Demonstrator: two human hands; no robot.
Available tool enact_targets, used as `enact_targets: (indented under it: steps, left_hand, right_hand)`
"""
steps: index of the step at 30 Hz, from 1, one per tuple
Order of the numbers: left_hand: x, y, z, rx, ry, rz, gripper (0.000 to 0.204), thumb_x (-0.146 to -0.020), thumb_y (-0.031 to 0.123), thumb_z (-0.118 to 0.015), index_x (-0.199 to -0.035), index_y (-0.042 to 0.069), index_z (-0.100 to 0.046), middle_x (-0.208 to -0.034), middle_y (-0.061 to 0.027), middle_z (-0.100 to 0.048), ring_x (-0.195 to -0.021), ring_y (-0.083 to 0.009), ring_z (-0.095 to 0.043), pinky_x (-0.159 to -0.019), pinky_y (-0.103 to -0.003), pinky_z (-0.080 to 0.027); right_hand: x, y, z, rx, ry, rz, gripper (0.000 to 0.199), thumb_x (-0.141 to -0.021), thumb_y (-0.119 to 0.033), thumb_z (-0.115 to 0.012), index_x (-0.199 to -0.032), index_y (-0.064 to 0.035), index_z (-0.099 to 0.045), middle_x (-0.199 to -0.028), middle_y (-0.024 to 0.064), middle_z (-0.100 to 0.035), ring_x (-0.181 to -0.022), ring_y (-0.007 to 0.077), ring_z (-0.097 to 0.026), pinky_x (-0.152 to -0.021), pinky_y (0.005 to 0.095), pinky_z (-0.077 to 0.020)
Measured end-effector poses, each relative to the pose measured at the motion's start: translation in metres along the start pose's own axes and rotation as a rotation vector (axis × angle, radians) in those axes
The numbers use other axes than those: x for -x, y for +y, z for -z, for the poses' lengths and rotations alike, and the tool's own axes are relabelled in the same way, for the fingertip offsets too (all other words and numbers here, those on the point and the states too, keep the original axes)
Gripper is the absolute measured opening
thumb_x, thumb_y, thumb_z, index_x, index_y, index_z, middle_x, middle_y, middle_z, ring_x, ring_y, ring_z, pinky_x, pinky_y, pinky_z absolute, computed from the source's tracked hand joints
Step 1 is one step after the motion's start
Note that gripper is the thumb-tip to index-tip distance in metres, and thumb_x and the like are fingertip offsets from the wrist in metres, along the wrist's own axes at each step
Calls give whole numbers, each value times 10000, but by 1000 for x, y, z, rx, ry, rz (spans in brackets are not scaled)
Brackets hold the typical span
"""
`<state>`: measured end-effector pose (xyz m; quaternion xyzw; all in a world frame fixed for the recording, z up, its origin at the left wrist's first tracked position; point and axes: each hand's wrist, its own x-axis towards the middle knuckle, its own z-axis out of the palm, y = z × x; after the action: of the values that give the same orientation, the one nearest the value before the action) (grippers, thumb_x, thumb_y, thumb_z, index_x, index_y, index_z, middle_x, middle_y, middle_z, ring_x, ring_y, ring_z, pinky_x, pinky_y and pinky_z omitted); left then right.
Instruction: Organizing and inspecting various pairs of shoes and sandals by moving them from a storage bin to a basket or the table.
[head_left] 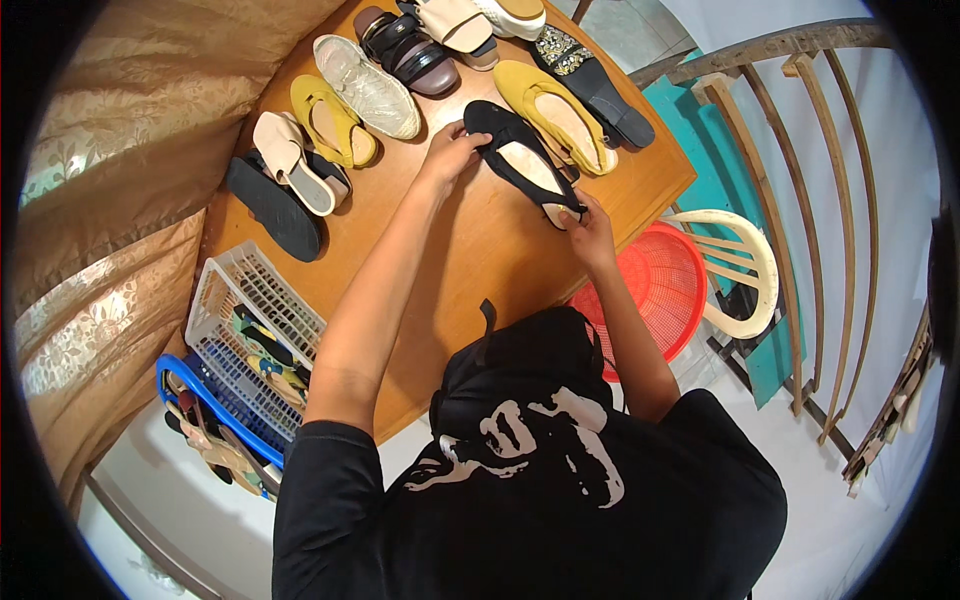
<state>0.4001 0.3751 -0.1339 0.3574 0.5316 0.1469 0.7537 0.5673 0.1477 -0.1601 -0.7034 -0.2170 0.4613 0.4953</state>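
Observation:
Between my two hands is a black slingback shoe (520, 160) with a pale insole, held just over the wooden table. My left hand (455, 152) grips it by the toe, thumb on top. At the heel end, the fingers of my right hand (590, 232) close on the strap. Right beside it lies a mustard yellow slingback shoe (545, 105). Farther left on the table are another yellow shoe (335, 122), a clear-looking pale shoe (368, 88), a beige slide (292, 160) and a black sandal (275, 208).
Along the table's far edge sit brown strappy sandals (405, 50), a beige slide (455, 25) and a black jewelled sandal (590, 85). A white basket (225, 285) and blue basket (172, 375) with shoes stand left. At right are a red basket (650, 290), cream chair (755, 265) and wooden rack (765, 200).

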Motion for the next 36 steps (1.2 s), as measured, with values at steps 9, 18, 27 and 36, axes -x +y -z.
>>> enact_targets:
  steps: [9,18,27,36]
  left_hand:
    - [-14,-18,-19,-29,25,-96,531,-882,111,-712,-1369,29,-515,-1195,-44,-661,-1103,-175,-621,-1024,-357,-429]
    - [43,-57,-9,-30,17,-163,894,-923,123,-687,-1627,100,-137,-1652,-166,-232,-1449,-301,-363,-1121,-401,-406]
    - [220,-146,40,85,74,-295,521,-953,-8,-597,-1457,43,-475,-1448,-121,-523,-1312,-233,-529,-1060,-369,-476]
    - [341,-206,63,85,421,-529,355,-944,-54,-537,-1293,-22,-599,-1287,-101,-617,-1191,-191,-610,-1000,-310,-499]
  right_hand:
    - [-4,12,2,231,34,148,532,-915,1,-693,-1390,120,-484,-1364,185,-529,-1253,251,-555,-1069,300,-424]
    - [13,-12,-2,-144,56,-99,825,-908,-46,-713,-1575,-12,-227,-1463,238,-414,-1164,278,-611,-931,313,-522]
    - [83,-54,5,353,54,240,863,-866,68,-633,-1591,-110,-200,-1505,223,-297,-890,195,-682,-761,305,-558]
    - [129,-85,-71,413,-409,465,534,-911,12,-597,-1427,-61,-484,-1176,117,-597,-801,142,-611,-735,286,-521]
